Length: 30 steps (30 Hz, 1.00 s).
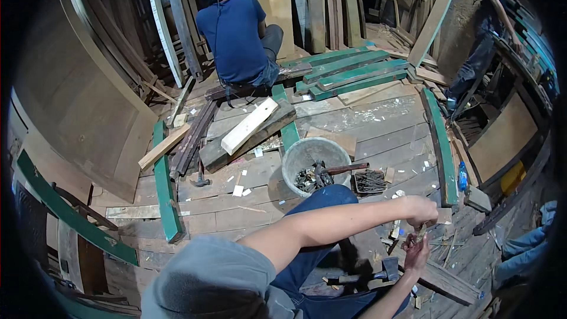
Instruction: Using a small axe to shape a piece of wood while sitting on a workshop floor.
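Weathered floorboards (387, 149) are spreading across a cluttered timber workshop, where a broad brown panel (88, 103) is leaning at left. Green-painted beams (360, 77) are lying stacked toward the back. A worker in a blue shirt (236, 41) is sitting beside them, back to the camera, while another person (481, 38) is standing at the far right. A pale timber (251, 125) is resting across a darker, thicker one (214, 155). Just beyond the wearer's knee, a grey bucket (289, 170) is holding metal bits and a hammer (345, 169), its handle jutting over the rim. Dark nails (370, 181) are lying in a batch just beside it. To the right, the left hand (422, 209) is hanging fingers-down above the right hand (416, 253); its fingertips are hidden, so its grip cannot be told. The right hand is holding, between bent fingers, a small brownish piece (420, 236), too small to identify, which is sitting between both hands.
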Motion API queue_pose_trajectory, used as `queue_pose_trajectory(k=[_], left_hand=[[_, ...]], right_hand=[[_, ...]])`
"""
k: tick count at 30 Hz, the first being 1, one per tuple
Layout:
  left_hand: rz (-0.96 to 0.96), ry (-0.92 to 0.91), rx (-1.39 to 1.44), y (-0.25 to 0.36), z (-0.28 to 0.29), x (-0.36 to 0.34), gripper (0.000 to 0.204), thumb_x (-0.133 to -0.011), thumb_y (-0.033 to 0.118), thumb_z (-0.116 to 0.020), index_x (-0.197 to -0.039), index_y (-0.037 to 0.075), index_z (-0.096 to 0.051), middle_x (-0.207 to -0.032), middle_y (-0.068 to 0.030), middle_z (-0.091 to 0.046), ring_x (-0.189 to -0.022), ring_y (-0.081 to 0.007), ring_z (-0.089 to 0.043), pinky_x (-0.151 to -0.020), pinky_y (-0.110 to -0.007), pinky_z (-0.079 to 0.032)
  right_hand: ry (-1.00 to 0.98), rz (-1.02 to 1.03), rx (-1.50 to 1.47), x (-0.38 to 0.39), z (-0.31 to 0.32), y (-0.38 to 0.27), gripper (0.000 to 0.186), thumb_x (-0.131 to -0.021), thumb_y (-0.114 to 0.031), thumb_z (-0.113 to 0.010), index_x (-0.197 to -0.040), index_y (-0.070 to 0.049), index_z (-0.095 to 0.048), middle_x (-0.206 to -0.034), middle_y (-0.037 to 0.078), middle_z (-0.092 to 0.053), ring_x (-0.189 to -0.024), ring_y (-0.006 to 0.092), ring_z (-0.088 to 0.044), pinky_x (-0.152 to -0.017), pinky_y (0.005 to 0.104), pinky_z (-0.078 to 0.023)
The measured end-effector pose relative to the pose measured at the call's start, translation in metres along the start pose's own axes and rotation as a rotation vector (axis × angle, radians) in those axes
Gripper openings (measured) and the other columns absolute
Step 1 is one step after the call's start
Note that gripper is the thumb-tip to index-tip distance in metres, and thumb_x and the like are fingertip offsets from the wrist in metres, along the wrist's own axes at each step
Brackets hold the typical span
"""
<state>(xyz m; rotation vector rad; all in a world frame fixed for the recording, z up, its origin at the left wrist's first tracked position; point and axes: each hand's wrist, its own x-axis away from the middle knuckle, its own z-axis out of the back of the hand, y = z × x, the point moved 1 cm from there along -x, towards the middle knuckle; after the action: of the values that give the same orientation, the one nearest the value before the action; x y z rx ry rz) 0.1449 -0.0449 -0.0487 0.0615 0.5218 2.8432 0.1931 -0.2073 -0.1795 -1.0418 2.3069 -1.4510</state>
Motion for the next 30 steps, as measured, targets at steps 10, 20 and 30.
queue_pose_trajectory(k=[10,20,30], left_hand=[[-0.001,0.057,0.102,0.007,0.004,0.001,0.036,-0.075,0.037,-0.069,-0.086,0.003,-0.067,-0.081,-0.0200,-0.065,-0.082,-0.0371,-0.063,-0.072,-0.046,-0.050],[0.102,-0.183,0.088,0.006,-0.020,-0.014,0.047,-0.089,0.045,-0.052,-0.088,0.000,-0.067,-0.089,-0.0211,-0.065,-0.086,-0.0384,-0.061,-0.075,-0.045,-0.048],[-0.087,-0.084,0.187,0.028,-0.025,-0.035,0.036,-0.082,0.032,-0.059,-0.088,-0.003,-0.064,-0.091,-0.0229,-0.064,-0.087,-0.0391,-0.061,-0.074,-0.045,-0.049]], right_hand=[[0.014,0.010,-0.074,0.011,0.035,-0.010,0.035,-0.083,-0.035,-0.067,-0.107,-0.015,-0.051,-0.074,-0.003,-0.047,-0.065,0.0090,-0.044,-0.055,0.0252,-0.037],[0.109,0.118,-0.116,0.010,0.029,-0.011,0.025,-0.084,-0.028,-0.068,-0.096,-0.014,-0.051,-0.070,-0.003,-0.047,-0.059,0.0087,-0.044,-0.051,0.0247,-0.035],[0.026,0.198,0.094,-0.003,0.156,0.032,0.061,-0.085,-0.034,-0.063,-0.135,-0.015,-0.034,-0.117,0.007,-0.052,-0.098,0.0209,-0.051,-0.083,0.0390,-0.044]])
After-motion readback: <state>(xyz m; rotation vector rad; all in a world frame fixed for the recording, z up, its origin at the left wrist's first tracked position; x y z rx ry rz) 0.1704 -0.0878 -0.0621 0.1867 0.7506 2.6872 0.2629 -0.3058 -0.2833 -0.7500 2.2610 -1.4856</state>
